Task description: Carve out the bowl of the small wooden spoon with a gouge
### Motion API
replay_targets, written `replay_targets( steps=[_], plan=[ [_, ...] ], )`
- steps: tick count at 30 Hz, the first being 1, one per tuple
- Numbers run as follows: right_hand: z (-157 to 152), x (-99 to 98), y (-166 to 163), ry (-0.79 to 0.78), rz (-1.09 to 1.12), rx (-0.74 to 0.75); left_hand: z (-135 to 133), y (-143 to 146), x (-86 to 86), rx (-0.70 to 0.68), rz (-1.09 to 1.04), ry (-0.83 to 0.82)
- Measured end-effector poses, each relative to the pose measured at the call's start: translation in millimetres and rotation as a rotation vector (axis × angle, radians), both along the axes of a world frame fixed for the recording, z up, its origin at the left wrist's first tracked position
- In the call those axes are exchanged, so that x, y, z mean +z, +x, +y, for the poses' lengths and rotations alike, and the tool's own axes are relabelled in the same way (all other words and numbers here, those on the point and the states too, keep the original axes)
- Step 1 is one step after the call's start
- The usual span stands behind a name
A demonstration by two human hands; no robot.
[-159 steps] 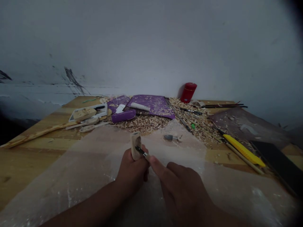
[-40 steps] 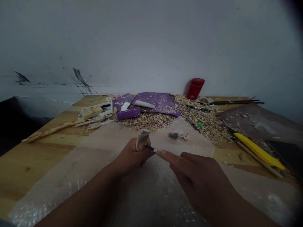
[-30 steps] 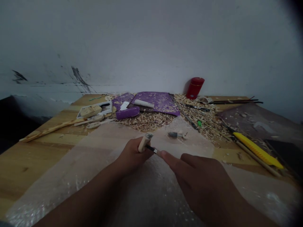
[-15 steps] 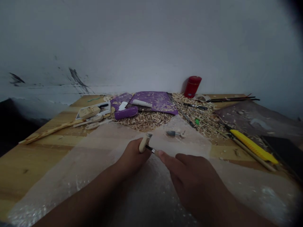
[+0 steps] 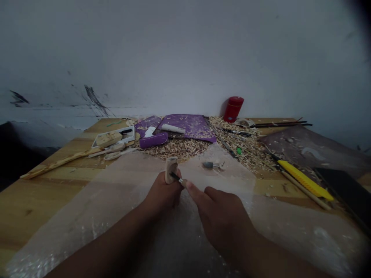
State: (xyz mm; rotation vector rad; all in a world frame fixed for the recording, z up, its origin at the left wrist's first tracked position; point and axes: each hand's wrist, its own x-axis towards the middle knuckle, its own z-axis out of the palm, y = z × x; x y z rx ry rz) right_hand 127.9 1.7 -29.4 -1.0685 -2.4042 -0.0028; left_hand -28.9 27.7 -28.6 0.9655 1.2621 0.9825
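My left hand (image 5: 164, 192) is closed around a small piece of pale carved wood (image 5: 171, 168), whose top stands up above the fingers and shows a hollowed face. In my right hand (image 5: 218, 206) is a carving knife (image 5: 180, 180) with a short dark blade and a light handle, the index finger stretched along it. The blade tip touches, or lies very close to, the hollow side of the wood. Behind the hands, a small tool with a grey handle (image 5: 208, 165) lies on the clear plastic sheet (image 5: 121, 181).
Wood shavings (image 5: 185, 149) cover the back of the wooden table (image 5: 26, 202), around purple sheets (image 5: 199, 127). A red canister (image 5: 233, 109) stands by the wall. To the right lie a yellow cutter (image 5: 304, 179) and a black flat object (image 5: 342, 193); to the left, a white tray (image 5: 133, 134).
The carved wood has turned more upright, its hollow face now showing towards the knife. Both hands have shifted slightly left, and the view has moved a little.
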Motion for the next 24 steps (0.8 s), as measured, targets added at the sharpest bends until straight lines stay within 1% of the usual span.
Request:
replay_targets(
  steps=[4,6,8,15,19,21,24],
  plan=[
    [5,-0.2,3,-0.212,0.213,0.038,-1,2,2.0,0.008,-0.143,-0.018],
    [7,1.4,6,-0.251,0.301,0.046,-1,-1,1.1,-0.005,-0.172,-0.01],
    [8,4.1,10,-0.253,0.313,0.042,0,-5,-0.7,-0.015,-0.16,0.006],
    [7,13.5,18,-0.122,0.19,0.039,4,-15,-7.0,-0.083,-0.03,0.087],
    [5,13.9,18,-0.075,0.077,0.031,4,-14,-6.1,-0.079,0.061,0.128],
    [4,14.0,17,-0.031,0.003,0.014,4,-13,-4.2,-0.08,0.144,0.155],
    [1,15.3,16,0.105,-0.098,-0.02,4,-13,-0.9,-0.078,0.328,0.221]
  ],
)
